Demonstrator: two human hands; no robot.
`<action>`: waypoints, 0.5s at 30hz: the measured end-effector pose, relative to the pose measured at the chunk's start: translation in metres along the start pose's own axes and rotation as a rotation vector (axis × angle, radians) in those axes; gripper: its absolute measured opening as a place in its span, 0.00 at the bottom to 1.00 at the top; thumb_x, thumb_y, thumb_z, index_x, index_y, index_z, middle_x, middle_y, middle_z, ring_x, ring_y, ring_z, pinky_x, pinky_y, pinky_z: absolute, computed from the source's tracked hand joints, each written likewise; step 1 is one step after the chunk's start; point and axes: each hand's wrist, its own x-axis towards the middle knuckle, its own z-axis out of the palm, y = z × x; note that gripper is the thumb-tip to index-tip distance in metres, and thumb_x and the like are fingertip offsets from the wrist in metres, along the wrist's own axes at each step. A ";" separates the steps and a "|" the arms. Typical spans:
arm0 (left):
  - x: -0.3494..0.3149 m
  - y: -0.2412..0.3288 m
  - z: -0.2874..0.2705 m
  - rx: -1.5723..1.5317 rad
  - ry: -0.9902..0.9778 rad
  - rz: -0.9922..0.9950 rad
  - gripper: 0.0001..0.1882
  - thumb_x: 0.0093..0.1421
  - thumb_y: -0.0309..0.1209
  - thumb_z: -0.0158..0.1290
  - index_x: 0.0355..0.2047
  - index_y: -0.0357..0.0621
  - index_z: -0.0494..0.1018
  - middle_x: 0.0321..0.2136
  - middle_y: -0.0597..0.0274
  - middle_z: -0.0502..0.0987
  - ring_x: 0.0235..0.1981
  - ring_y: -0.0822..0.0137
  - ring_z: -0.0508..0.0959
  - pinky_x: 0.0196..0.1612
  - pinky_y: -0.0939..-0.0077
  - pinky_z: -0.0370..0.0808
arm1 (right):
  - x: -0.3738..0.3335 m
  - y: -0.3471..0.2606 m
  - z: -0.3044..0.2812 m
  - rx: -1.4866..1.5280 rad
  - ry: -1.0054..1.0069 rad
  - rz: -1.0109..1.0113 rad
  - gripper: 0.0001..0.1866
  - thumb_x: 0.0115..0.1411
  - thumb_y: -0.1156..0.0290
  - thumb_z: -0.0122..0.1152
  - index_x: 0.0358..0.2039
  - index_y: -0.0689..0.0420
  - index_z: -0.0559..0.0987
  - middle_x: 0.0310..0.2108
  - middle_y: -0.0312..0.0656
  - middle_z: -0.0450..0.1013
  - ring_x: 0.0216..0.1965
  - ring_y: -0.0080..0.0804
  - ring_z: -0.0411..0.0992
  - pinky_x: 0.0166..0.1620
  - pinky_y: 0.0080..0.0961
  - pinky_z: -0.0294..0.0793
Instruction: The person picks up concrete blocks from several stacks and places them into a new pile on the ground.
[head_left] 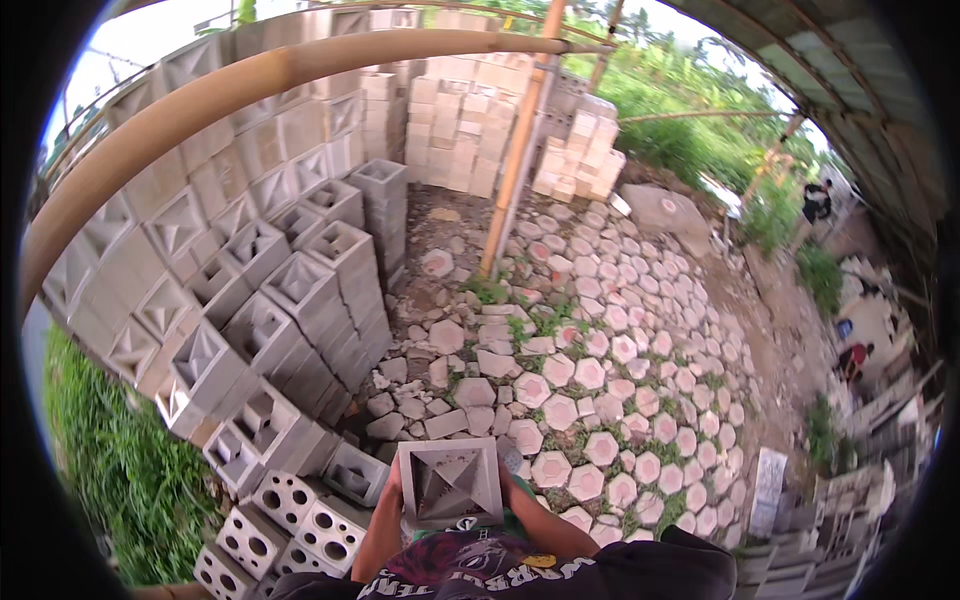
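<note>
Close against my body I hold a square grey concrete vent block [452, 482], with a raised frame and a pyramid-like pattern of slanted faces inside. My left hand [393, 488] grips its left side, and my right hand [511, 490] grips its right side. Most of the fingers are hidden behind the block. To the left, similar hollow grey blocks [303, 285] stand in stepped stacks, nearest to my left hand. Below them lie several pale blocks with round holes [333, 533].
Hexagonal pavers [560, 412] and broken stones cover the ground ahead. An upright bamboo post [512, 165] stands there, and a bamboo pole [290, 68] crosses the upper left. Pale bricks [465, 130] are piled behind. Two people [818, 200] are far right. Grass [125, 460] grows at left.
</note>
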 end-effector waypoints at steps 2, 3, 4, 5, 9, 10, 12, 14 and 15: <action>0.018 -0.003 0.046 0.004 -0.072 0.004 0.27 0.64 0.46 0.33 0.52 0.38 0.67 0.49 0.52 0.72 0.48 0.57 0.73 0.53 0.61 0.70 | -0.004 -0.001 -0.040 0.163 0.030 -0.079 0.47 0.52 0.26 0.34 0.58 0.54 0.64 0.50 0.45 0.66 0.50 0.42 0.65 0.51 0.41 0.66; 0.024 -0.001 0.069 0.015 -0.082 -0.005 0.27 0.64 0.46 0.33 0.52 0.38 0.67 0.49 0.52 0.72 0.48 0.57 0.73 0.53 0.61 0.70 | -0.001 -0.007 -0.057 0.212 -0.001 -0.108 0.44 0.54 0.29 0.35 0.56 0.53 0.66 0.47 0.44 0.68 0.46 0.40 0.67 0.48 0.39 0.69; 0.035 0.000 0.089 0.044 -0.100 -0.031 0.28 0.64 0.47 0.33 0.52 0.38 0.67 0.49 0.52 0.72 0.48 0.57 0.73 0.53 0.61 0.70 | 0.006 -0.012 -0.076 0.252 -0.033 -0.130 0.41 0.56 0.31 0.36 0.54 0.52 0.68 0.44 0.42 0.70 0.43 0.38 0.69 0.45 0.37 0.72; 0.054 -0.012 0.124 0.067 -0.149 -0.088 0.28 0.64 0.47 0.33 0.52 0.38 0.67 0.49 0.52 0.72 0.48 0.57 0.73 0.53 0.62 0.70 | 0.037 0.008 -0.141 0.353 -0.067 -0.160 0.38 0.57 0.32 0.37 0.53 0.51 0.69 0.42 0.41 0.71 0.41 0.35 0.70 0.43 0.34 0.73; 0.118 -0.035 0.204 0.153 -0.219 -0.167 0.29 0.64 0.48 0.33 0.52 0.37 0.66 0.49 0.52 0.72 0.48 0.57 0.73 0.54 0.62 0.69 | 0.050 -0.023 -0.206 0.415 -0.123 -0.324 0.35 0.59 0.35 0.37 0.50 0.51 0.71 0.40 0.40 0.71 0.40 0.33 0.71 0.42 0.31 0.74; 0.132 -0.041 0.229 0.166 -0.239 -0.184 0.29 0.64 0.49 0.33 0.52 0.37 0.66 0.49 0.52 0.72 0.48 0.57 0.73 0.54 0.62 0.69 | 0.042 -0.048 -0.214 0.409 -0.022 -0.382 0.34 0.59 0.36 0.37 0.50 0.52 0.71 0.40 0.40 0.72 0.39 0.33 0.71 0.42 0.31 0.74; 0.159 -0.055 0.279 0.199 -0.286 -0.232 0.30 0.64 0.49 0.34 0.52 0.37 0.66 0.49 0.52 0.71 0.48 0.57 0.72 0.54 0.62 0.69 | 0.030 -0.085 -0.250 0.436 0.106 -0.449 0.34 0.60 0.37 0.37 0.50 0.52 0.71 0.39 0.40 0.72 0.39 0.33 0.72 0.42 0.32 0.74; 0.185 -0.076 0.318 0.233 -0.326 -0.261 0.30 0.63 0.50 0.34 0.52 0.37 0.66 0.49 0.51 0.71 0.48 0.57 0.72 0.54 0.63 0.68 | 0.022 -0.104 -0.294 0.526 0.010 -0.420 0.33 0.61 0.38 0.37 0.51 0.53 0.70 0.41 0.41 0.72 0.39 0.33 0.72 0.43 0.32 0.74; 0.212 -0.095 0.311 0.311 -0.326 -0.207 0.32 0.63 0.52 0.33 0.54 0.37 0.64 0.50 0.50 0.70 0.50 0.56 0.71 0.55 0.62 0.67 | 0.017 -0.111 -0.309 0.490 0.005 -0.480 0.34 0.61 0.38 0.37 0.52 0.55 0.70 0.43 0.41 0.72 0.40 0.34 0.72 0.43 0.31 0.74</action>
